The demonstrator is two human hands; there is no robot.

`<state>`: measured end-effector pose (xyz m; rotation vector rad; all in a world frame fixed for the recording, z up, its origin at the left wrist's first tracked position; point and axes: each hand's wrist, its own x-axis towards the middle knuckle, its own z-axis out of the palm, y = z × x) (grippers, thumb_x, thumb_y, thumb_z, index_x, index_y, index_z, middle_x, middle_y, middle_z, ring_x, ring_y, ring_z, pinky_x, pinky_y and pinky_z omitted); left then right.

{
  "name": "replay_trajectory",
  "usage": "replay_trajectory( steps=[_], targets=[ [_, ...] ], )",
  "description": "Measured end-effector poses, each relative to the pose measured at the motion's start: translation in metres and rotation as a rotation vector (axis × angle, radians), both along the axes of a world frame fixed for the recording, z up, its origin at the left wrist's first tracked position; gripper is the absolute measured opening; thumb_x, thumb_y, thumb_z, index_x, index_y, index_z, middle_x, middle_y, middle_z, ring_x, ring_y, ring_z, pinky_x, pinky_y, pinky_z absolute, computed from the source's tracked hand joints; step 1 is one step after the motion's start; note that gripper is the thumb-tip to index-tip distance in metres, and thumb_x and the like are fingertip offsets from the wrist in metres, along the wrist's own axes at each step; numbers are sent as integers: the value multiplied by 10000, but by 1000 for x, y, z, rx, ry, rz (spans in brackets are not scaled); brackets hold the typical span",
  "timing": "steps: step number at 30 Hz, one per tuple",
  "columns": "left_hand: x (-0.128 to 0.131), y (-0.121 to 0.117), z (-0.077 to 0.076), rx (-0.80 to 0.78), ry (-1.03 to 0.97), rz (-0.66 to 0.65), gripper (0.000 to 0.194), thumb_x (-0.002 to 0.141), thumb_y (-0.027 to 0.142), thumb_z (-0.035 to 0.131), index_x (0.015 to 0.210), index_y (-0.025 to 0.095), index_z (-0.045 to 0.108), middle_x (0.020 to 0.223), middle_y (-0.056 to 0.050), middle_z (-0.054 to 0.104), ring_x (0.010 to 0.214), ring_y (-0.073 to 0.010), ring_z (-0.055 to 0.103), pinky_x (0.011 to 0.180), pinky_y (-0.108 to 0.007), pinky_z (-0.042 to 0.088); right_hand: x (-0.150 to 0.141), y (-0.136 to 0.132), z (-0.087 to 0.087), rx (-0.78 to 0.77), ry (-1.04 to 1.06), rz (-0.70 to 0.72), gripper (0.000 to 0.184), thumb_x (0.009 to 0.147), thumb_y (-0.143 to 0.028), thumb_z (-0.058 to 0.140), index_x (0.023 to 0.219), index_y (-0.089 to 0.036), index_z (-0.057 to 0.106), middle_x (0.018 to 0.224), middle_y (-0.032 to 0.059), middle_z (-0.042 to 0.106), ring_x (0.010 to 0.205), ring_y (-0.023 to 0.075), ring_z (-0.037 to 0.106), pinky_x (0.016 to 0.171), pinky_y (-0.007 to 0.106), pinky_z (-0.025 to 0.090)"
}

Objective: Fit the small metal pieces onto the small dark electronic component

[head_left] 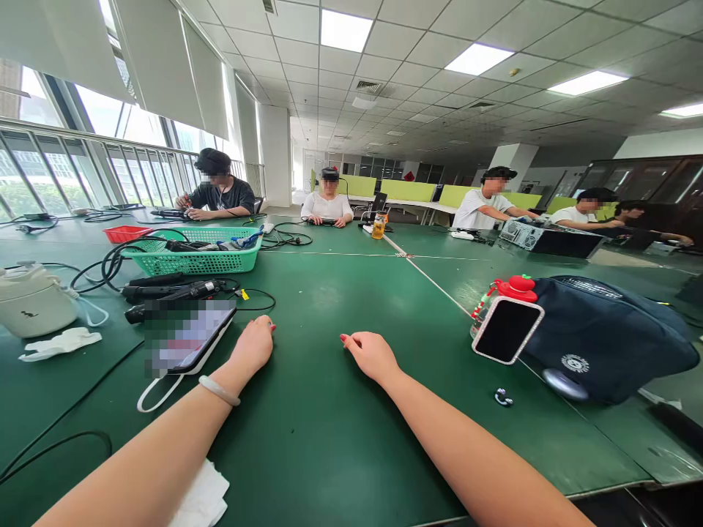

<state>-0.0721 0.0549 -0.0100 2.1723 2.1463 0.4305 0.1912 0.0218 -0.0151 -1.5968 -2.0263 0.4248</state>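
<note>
Both forearms reach forward over the green table [324,439]. My left hand [255,345] rests on the surface, fingers curled in, a pale bangle [220,391] round its wrist. Nothing shows in it. Just left of it a smartphone [211,340] with a white strap leans tilted, its screen partly blurred out. Black handheld devices [176,296] with cables lie behind the phone. My right hand [373,356] also lies on the table, loosely closed with the thumb against the fingers. No object sticks out of it. A gap of bare table separates the two hands.
A green basket [220,262] of cables and a white jug-like container [36,300] stand left. Right are a phone [508,329] propped against a red-lidded bottle [519,288], a navy bag [598,337] and a small clip-like item [502,397]. Several people sit around the table.
</note>
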Motion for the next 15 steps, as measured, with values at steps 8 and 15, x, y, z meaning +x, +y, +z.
replay_trajectory(
  steps=[8,15],
  targets=[
    [54,-30,7,-98,-203,-297,200,876,241,296,913,193,487,1048,-102,607,1015,-208,556,861,-328,411,-9,-5,-2,46,-2,217,277,789,-454,536,860,-206,638,799,22,600,725,135,543,646,238,387],
    [83,-57,13,-214,-629,-572,231,887,375,295,817,218,449,1306,-106,483,1244,-199,394,965,-350,356,-12,-6,-4,62,-57,277,218,728,-340,652,894,-201,627,875,25,554,802,135,548,732,251,416]
  ],
)
